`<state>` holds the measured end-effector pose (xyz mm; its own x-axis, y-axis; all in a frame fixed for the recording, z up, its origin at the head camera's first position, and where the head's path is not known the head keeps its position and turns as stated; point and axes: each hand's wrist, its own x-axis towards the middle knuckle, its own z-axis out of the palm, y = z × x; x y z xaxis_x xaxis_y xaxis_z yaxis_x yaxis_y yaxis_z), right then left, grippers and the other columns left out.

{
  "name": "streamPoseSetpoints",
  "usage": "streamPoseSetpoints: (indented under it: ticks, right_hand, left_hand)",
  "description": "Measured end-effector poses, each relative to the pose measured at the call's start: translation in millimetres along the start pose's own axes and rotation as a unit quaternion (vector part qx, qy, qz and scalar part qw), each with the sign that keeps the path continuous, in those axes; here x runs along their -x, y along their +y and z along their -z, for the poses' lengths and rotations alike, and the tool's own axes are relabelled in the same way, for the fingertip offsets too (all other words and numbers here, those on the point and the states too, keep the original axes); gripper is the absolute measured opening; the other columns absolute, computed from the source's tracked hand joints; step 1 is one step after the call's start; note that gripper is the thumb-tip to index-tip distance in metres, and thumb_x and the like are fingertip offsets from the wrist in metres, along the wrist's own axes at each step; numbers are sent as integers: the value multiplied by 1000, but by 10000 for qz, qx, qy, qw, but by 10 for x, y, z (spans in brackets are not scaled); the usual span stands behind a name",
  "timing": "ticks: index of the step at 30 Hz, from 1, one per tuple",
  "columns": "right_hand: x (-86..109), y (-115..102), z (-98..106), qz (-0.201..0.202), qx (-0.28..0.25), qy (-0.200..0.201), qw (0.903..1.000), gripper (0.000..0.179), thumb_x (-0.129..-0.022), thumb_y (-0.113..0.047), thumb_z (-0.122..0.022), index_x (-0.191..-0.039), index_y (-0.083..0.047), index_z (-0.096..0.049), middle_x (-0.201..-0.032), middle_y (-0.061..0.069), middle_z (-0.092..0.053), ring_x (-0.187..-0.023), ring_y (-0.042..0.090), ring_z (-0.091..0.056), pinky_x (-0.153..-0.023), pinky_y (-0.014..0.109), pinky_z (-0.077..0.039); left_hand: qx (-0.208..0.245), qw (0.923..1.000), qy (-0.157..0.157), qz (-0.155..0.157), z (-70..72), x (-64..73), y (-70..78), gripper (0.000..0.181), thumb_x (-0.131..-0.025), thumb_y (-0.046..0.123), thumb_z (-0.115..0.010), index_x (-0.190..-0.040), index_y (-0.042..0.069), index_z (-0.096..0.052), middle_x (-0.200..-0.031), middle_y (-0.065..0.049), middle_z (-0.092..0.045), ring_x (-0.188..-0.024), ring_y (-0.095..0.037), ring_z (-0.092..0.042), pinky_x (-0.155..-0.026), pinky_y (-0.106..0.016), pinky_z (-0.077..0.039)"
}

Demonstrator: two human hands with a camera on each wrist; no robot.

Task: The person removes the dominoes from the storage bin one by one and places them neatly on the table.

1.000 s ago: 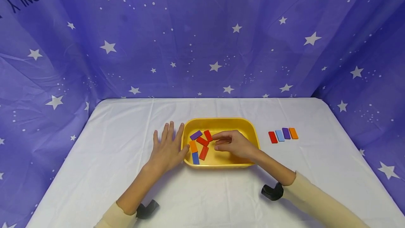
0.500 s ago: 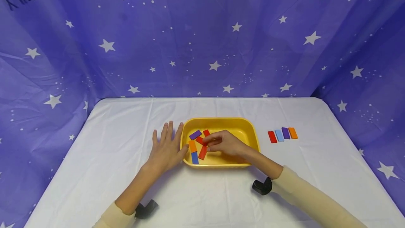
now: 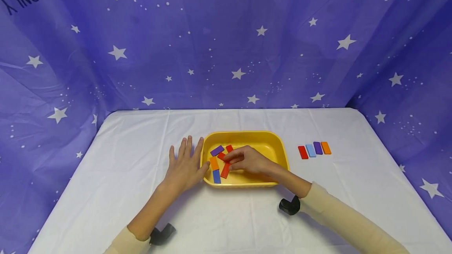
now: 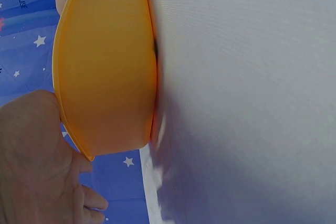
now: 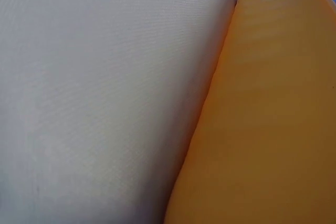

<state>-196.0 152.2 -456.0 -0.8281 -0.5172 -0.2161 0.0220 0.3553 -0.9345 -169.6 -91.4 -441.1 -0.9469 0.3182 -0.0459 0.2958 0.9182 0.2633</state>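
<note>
1. A yellow tub sits on a white cloth, between the person's 2 hands.
2. The left hand grasps nothing; its fingers are spread and nearly straight, with the thumb over the tub's left rim.
3. The right hand reaches inside the tub, fingers bent toward the thumb, beside the red blocks; whether it pinches 1 of them cannot be told.
4. 3 of the 6 blocks seen in the tub are red: a far red block, a middle red block at the fingertips and a near red block by the thumb.
5. Left of these lie a purple block, an orange block and, end to end with the orange, a blue block.
6. Right of the tub, 4 blocks stand in a row on the cloth: red, light blue, purple, orange.
7. A purple curtain with white stars hangs behind.
</note>
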Motion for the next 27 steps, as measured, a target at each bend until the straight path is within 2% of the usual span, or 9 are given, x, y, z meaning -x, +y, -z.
streamPoseSetpoints:
  ticks: [6,12,18,27]
  right_hand:
    - [-7,-11,-6,9,376,41,9993,29,-91,-1,-70,-120,1,-71,-113,8,-72,-104,21,-67,-89,29,-54]
    - [-16,-22,-10,144,673,-122,9976,28,-91,0,-70,-119,-1,-73,-109,3,-72,-95,18,-65,-85,27,-54]
    - [-27,-25,-21,275,1029,-271,9939,27,-90,0,-71,-115,-8,-76,-104,-2,-73,-93,16,-62,-83,26,-53]
    - [-15,-2,-32,573,1632,-346,9843,28,-87,4,-71,-111,-10,-77,-100,-7,-71,-93,15,-59,-84,28,-51]
  left_hand:
    - [-1,10000,-6,47,1,5,1,80,-97,47,-50,-161,11,-19,-162,-28,-11,-149,-43,-4,-112,-69,1]
    - [-4,10000,8,70,-3,1,-5,79,-97,47,-50,-161,11,-19,-162,-27,-12,-149,-43,-4,-112,-69,0]
    - [26,10000,31,32,-4,-3,-8,79,-98,47,-49,-161,11,-19,-162,-28,-12,-149,-43,-5,-112,-69,1]
    - [39,10000,26,23,-23,-5,-12,79,-98,48,-48,-161,12,-18,-162,-27,-12,-150,-42,-4,-112,-69,1]
